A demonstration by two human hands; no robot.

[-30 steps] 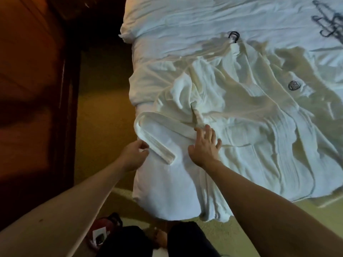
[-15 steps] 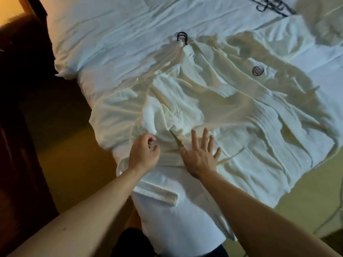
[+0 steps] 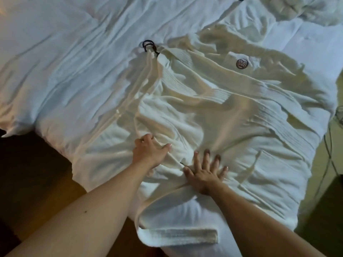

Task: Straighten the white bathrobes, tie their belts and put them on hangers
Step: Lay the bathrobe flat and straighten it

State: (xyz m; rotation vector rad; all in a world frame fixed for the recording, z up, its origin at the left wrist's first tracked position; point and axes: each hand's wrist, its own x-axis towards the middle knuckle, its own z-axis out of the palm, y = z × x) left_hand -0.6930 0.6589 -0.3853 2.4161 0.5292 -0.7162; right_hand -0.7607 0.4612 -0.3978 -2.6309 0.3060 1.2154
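Head view, single entry.

Item: white bathrobe [image 3: 232, 115], spread rumpled across the bed [image 3: 65, 67], collar toward the far side, hem hanging over the near edge. A round dark emblem [image 3: 241, 64] shows on the chest panel. A dark hanger hook [image 3: 148, 45] protrudes at the collar, lying on the sheet.

Item: belt [image 3: 178, 236], white, a flat folded length lying at the near edge of the bed, below both forearms. Half a second ago it lay just under the left wrist; it now sits lower in the picture, apart from both hands.

Left hand [image 3: 149, 152]: on the robe's left front, fingers curled into a fold of cloth, thumb stretched out to the right. It grips the fabric. A second ago this hand was at the bed's edge holding the belt loop; half a second ago it had come onto the robe, and it is now further up the garment.

Right hand [image 3: 205, 172]: flat, fingers spread and straight, palm pressing the robe's middle, holding nothing. The pose matches both earlier pictures.

Other: more white cloth [image 3: 306, 8] bunched at the far right corner; dark floor [image 3: 27, 164] to the left of the bed. The view now sits closer over the bed than before.
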